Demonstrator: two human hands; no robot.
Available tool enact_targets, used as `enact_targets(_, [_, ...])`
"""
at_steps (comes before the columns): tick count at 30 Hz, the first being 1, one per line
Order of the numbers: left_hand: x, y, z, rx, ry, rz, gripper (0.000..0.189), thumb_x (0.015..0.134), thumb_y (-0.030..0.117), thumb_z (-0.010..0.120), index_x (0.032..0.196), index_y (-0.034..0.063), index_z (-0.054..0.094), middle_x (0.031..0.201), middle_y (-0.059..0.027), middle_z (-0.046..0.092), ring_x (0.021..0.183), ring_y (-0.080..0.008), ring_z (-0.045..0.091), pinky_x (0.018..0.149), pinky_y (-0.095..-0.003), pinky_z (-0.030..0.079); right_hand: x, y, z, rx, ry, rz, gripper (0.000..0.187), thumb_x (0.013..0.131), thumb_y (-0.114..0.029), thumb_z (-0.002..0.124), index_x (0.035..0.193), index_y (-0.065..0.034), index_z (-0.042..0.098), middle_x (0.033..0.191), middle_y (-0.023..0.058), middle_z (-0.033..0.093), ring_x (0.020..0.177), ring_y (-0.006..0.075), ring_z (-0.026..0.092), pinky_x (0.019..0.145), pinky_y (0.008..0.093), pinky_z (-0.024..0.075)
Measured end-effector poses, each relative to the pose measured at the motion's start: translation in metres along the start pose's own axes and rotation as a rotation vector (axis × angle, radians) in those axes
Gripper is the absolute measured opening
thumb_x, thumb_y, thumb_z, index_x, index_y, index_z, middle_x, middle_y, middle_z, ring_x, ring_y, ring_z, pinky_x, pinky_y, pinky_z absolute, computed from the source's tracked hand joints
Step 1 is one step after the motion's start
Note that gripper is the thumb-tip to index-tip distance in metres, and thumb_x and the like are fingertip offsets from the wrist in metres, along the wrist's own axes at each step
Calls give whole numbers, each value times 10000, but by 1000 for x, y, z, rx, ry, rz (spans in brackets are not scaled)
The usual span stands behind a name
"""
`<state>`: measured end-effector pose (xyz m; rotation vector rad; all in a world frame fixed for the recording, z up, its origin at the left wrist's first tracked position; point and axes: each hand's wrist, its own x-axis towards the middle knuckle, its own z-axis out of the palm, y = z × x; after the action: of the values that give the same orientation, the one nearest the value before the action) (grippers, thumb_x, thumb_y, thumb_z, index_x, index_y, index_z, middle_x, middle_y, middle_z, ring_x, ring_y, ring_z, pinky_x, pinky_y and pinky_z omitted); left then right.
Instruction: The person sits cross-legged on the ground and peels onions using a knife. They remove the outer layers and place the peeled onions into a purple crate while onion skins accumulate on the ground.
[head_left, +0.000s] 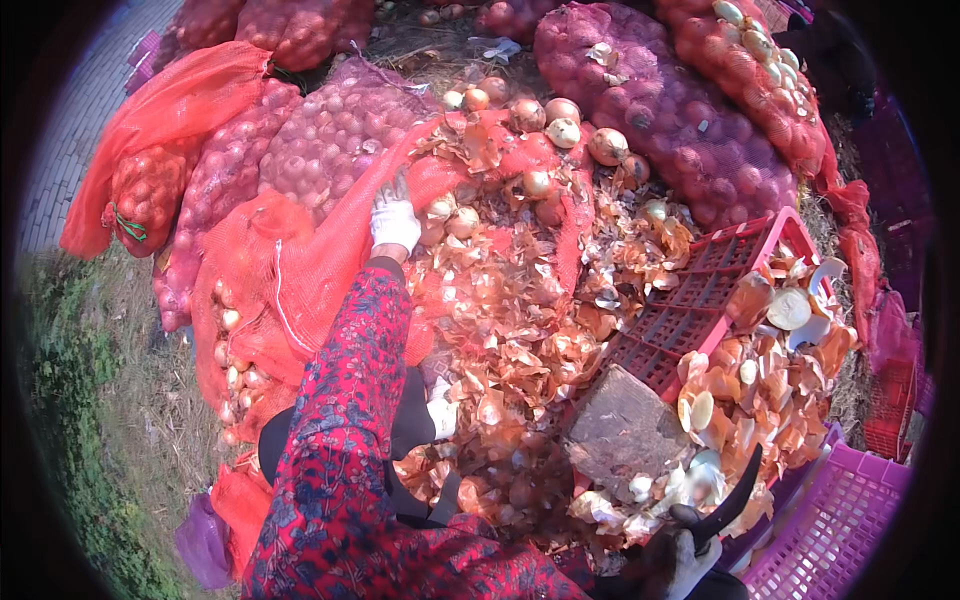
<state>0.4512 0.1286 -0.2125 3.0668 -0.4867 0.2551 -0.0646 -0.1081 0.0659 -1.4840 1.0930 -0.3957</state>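
My left hand (394, 217), in a white glove with grey fingertips, lies on a red mesh sack (337, 240). Whether its fingers grip the mesh is unclear. Just right of it, loose onions (463, 222) sit among dry onion skins (495, 330) spread over more red mesh. At the lower right, my gloved right hand (694, 566) is closed around the handle of a dark curved-blade knife (733, 491), its blade pointing up. A worn wooden block (626, 435) stands beyond that hand, with peeled scraps beside it.
A tilted red plastic crate (671, 300) lies right of the skins, with a heap of skins and cut onion pieces (787, 375) by it. A purple crate (832, 525) is at lower right. Full onion sacks (652, 112) line the back; others (337, 135) stand left.
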Motion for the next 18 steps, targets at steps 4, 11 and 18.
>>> enact_targets(4, [43,-13,11,-217,-167,-158,539,838,126,525,1374,76,496,1274,-240,576,1107,-399,603,951,-468,478,10,23,-6,-154,-45,-147,507,934,-307,610,1263,73,542,612,10,532,483,77,425,509,198,363])
enact_targets(11, [80,-33,-3,-1086,-195,-184,510,838,275,695,1249,-16,614,1157,-188,682,1072,-236,647,910,-333,477,11,26,-12,-380,-114,-342,677,944,-307,598,1498,-56,300,689,31,564,534,91,466,617,213,441])
enact_targets(18, [22,34,-113,-544,-588,67,746,741,326,751,1261,-156,518,1182,-265,640,1081,-308,638,914,-348,475,-13,24,-25,50,-35,51,400,904,-233,625,1134,93,599,614,34,555,456,102,468,434,229,355])
